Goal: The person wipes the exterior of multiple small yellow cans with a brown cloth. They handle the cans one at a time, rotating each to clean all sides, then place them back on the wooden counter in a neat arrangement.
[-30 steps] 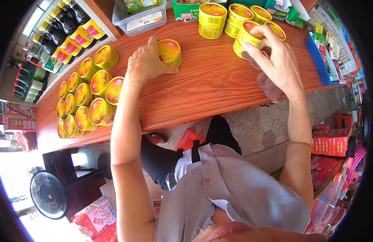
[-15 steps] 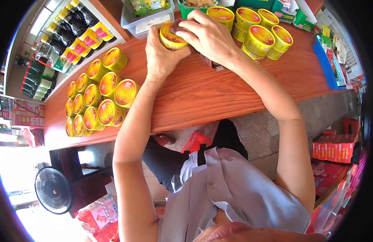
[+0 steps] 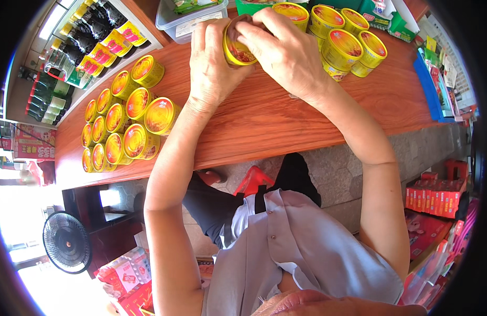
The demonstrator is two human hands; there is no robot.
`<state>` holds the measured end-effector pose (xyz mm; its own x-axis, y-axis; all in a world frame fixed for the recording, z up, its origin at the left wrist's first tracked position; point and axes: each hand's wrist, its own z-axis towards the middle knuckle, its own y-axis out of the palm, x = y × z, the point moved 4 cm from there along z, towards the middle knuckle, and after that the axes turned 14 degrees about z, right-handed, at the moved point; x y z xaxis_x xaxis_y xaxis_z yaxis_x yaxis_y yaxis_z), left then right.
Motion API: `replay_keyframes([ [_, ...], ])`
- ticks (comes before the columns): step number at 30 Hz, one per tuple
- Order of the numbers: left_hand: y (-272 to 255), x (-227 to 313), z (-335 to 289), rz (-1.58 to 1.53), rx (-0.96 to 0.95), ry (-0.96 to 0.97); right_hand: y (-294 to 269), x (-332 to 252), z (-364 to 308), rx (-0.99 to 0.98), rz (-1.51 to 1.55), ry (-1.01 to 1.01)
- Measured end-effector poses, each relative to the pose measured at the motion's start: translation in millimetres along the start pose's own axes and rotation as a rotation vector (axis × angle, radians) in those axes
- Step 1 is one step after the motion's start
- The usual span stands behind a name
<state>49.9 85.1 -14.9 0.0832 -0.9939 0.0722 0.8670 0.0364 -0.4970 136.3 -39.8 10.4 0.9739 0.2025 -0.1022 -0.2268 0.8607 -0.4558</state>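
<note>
My left hand (image 3: 214,66) is wrapped round a round yellow tub (image 3: 238,53) with a red and orange picture on its lid. It holds the tub tilted over the far part of the counter. My right hand (image 3: 292,57) presses a dark brown cloth (image 3: 242,20) against the tub's lid and rim, its fingers bent over it. Most of the cloth is hidden by that hand. Left of my left forearm stand several matching yellow tubs (image 3: 159,116) in slanting rows. More tubs (image 3: 342,44), some stacked in twos, stand beyond my right hand.
The reddish wooden counter (image 3: 243,134) spans the view. At its back are a clear plastic bin (image 3: 186,25) and green boxes (image 3: 383,22). Shelved dark bottles (image 3: 88,39) stand at the left, a blue tray (image 3: 430,87) at the right. A black fan (image 3: 68,243) is at lower left.
The held tub has tipped further and shifted slightly right and away from me. My right hand has moved right and nearer, and less of the cloth shows below it.
</note>
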Motion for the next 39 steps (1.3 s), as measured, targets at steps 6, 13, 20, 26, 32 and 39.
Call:
replay_keyframes([
  [6, -17.3, -8.4, 12.1, 0.124, 0.099, -0.01, -6.8, 7.0, 4.3, -0.091, -0.012, 0.191],
  [13, -19.0, -41.4, 8.4, -0.717, -0.024, -0.802, -6.1, 16.5, 0.0, -0.027, 0.253, 0.282],
  [20, 12.5, -12.9, -10.4, -1.498, -0.453, -1.001, 1.0, -0.6, -3.8, 0.175, 0.059, -0.183],
  [26, 13.7, -15.2, -9.6, -1.603, -0.522, -0.955, 0.2, 2.3, -4.7, 0.094, -0.144, -0.119],
  [32, 4.8, -11.7, -0.3, -1.431, -0.217, -1.162, 9.0, -19.6, -7.6, -0.089, -0.006, -0.152],
  [39, 17.0, 10.9, -12.8, -1.401, -0.553, -1.123, -3.4, -17.5, -3.0, 0.052, -0.067, -0.258],
])
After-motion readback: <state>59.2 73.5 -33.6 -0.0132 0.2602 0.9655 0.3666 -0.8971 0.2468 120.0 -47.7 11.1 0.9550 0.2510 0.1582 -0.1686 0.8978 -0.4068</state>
